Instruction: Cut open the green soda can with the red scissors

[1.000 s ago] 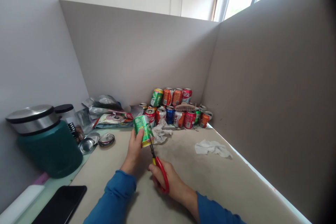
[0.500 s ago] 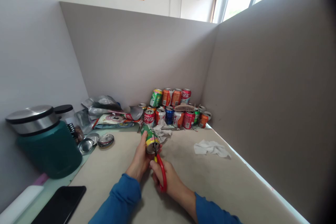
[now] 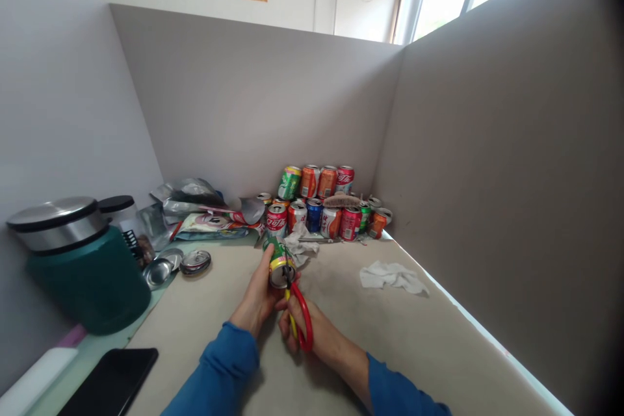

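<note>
A green and yellow can (image 3: 279, 259) is tilted with its open end toward me, and my left hand (image 3: 258, 292) is wrapped round its left side. My right hand (image 3: 308, 325) grips scissors (image 3: 305, 318) with red and yellow handles. The dark blades reach the can's near rim; one blade shows against its side, and the other is partly hidden. Just behind the can lies crumpled white tissue (image 3: 301, 246).
Several cans (image 3: 330, 221) are stacked by the back wall. Cut metal sheets (image 3: 192, 195) and can ends (image 3: 195, 262) lie at the left, near a teal flask (image 3: 90, 279) and a black phone (image 3: 110, 382). Another tissue (image 3: 394, 277) lies at the right.
The scissor handles have spread apart, and more of the yellow one shows. My right hand has shifted slightly. The can remains in my left hand.
</note>
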Demonstrator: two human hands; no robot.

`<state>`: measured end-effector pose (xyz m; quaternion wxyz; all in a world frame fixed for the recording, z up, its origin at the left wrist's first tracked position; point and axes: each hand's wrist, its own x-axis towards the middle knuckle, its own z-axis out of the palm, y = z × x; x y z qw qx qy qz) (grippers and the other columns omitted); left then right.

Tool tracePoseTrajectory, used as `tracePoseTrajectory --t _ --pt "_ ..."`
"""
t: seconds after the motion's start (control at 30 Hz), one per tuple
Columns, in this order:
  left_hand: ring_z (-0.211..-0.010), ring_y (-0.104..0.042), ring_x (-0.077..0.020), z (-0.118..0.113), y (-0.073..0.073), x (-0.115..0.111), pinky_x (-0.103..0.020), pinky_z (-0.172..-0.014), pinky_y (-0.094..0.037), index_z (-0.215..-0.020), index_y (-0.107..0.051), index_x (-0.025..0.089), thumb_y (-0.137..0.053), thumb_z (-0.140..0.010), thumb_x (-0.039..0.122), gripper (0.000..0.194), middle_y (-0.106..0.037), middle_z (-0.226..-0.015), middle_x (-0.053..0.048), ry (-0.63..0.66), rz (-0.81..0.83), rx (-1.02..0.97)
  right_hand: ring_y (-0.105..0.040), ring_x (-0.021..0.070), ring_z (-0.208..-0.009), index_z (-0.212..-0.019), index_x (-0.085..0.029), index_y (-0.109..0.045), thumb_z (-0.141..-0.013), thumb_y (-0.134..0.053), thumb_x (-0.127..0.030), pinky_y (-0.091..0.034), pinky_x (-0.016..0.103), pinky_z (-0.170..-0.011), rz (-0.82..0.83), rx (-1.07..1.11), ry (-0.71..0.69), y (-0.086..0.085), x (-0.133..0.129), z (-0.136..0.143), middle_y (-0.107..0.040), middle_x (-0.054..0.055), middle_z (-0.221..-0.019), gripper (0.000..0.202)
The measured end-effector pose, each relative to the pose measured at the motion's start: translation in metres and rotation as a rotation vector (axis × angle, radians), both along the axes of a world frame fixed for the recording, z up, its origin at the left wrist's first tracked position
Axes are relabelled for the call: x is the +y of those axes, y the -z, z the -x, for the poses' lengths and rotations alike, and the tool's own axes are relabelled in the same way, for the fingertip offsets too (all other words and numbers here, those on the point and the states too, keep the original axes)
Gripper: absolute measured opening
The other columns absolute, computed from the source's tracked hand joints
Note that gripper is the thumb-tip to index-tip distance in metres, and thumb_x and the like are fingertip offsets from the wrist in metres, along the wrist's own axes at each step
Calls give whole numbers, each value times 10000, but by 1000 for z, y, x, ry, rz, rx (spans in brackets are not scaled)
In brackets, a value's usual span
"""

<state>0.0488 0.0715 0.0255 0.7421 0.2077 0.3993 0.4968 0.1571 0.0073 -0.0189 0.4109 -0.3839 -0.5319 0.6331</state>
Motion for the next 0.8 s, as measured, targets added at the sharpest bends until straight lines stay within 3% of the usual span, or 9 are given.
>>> tracePoseTrajectory --t 0.13,0.47,0.67,0.8 --pt "-572 -685 -205 1 4 1 -298 -520 -558 -842 -624 136 -617 -843 546 410 -684 -665 -59 -14 -81 43 -495 78 -432 -933 -185 -504 -768 -456 -856 -368 215 -430 -37 19 -50 2 0 -3 -576 -28 -671 693" --pt "-612 -678 -175 13 11 10 -281 -583 -549 -1034 -612 152 -682 -814 513 428 -700 -782 -55 -143 -348 104 -438 73 -380 -877 -184 -502 -845 -419 -793 -339 199 -398 -91 -147 37 -1 -7 1 -522 -66 -538 616" --pt "-867 -706 -200 25 2 12 -272 -762 -554 -1098 -644 190 -772 -751 412 432 -731 -956 -46 -230 -515 109 -449 73 -408 -886 -182 -528 -892 -430 -725 -350 204 -445 -109 -199 23 0 -8 1 -526 -66 -551 551" --pt "-824 -708 -188 23 1 11 -270 -745 -557 -1118 -642 187 -772 -742 431 467 -729 -954 -42 -250 -513 120 -444 80 -418 -895 -183 -527 -903 -430 -704 -347 207 -441 -127 -204 23 -3 -9 3 -519 -62 -551 531"
